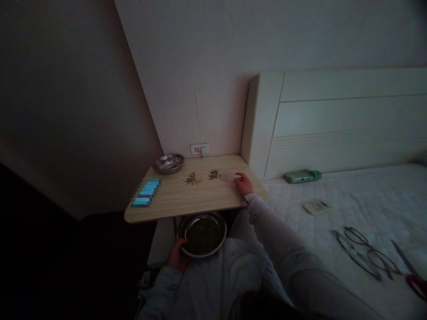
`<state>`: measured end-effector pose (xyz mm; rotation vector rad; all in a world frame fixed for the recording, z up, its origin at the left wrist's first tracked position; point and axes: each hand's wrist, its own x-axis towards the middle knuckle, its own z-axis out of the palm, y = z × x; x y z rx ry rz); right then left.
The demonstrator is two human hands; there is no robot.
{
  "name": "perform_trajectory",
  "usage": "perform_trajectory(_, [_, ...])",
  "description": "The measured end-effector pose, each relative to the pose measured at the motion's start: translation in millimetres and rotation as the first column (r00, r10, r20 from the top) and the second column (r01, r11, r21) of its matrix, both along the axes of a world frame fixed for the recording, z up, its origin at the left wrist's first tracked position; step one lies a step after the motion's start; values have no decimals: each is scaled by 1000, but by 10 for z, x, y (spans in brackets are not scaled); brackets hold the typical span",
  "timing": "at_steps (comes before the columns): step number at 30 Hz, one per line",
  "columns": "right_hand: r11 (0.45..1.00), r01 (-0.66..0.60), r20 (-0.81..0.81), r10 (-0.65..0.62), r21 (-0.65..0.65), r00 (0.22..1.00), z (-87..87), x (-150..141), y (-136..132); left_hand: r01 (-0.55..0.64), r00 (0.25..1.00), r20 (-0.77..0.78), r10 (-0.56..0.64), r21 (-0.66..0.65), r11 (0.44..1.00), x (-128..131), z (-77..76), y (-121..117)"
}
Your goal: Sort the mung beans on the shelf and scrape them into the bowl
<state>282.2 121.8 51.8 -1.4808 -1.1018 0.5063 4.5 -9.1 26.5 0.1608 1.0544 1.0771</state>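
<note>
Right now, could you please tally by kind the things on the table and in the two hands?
Bowls: 2 (metal bowl on the table, filled bowl in the left hand)
Piles of dark bits: 2
Clear plastic piece: 1
Blurred blue item: 1
Total: 6

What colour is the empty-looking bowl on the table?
The bowl is shiny silver. It shows best in the head view, on the table's left side.

We see a smooth pale wall [200,66] in dim light, meeting the pale wooden table [187,198] along its far edge.
</note>
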Motion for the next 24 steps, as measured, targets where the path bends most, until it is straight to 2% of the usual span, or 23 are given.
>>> perform_trajectory(6, [1000, -7, -15, 7, -2, 1000, 10, 0, -4, 0, 999, -49, -1, -25, 1000, 11, 59, -14])
perform_trajectory(11, [1000, -11, -4, 11, 0, 1000, 48, -17, -51, 29, 999, -36, -29, 0, 1000, -5, 9, -16])
perform_trajectory(14, [990, -139, 4, 139, -22, 990, 50, -30, -99, 17, 999, -47, -16, 32, 999, -17, -34, -7])
perform_trajectory(16, [965, -257, -2, 257, -51, 966, 49, -39, -140, 13, 999, -43, -11, 48, 999, -22, -60, 1])
perform_trajectory(18, [947, -317, -16, 316, -61, 949, 53, -48, -181, 18, 1000, -21, -17, 50, 999, -26, -88, 12])
perform_trajectory(24, [971, -241, -112, 239, -6, 965, 110, -67, -268, 25, 1000, -11, -24, 87, 996, -31, -147, 40])
